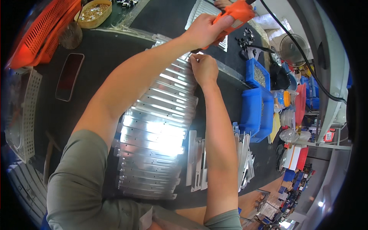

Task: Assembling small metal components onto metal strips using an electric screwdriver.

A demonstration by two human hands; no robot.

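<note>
My left hand [205,30] grips an orange electric screwdriver [240,14], fingers wrapped round its body. The tool's dark tip points down at the far end of a row of shiny metal strips [153,132]. Close beside that tip, my right hand [205,69] is closed in a pinch over the edge of the row; whatever its fingertips hold is too small to make out. The slotted strips lie side by side, running from near my body up to both hands. More loose metal strips [199,165] lie beside my right forearm.
Blue bins [253,111] with small parts stand at the right. A phone [70,76], orange baskets [46,34] and a yellow tub of small fasteners [94,13] sit at the left. A black cable [303,53] hangs at upper right. Another person's hand [222,4] shows at the far edge.
</note>
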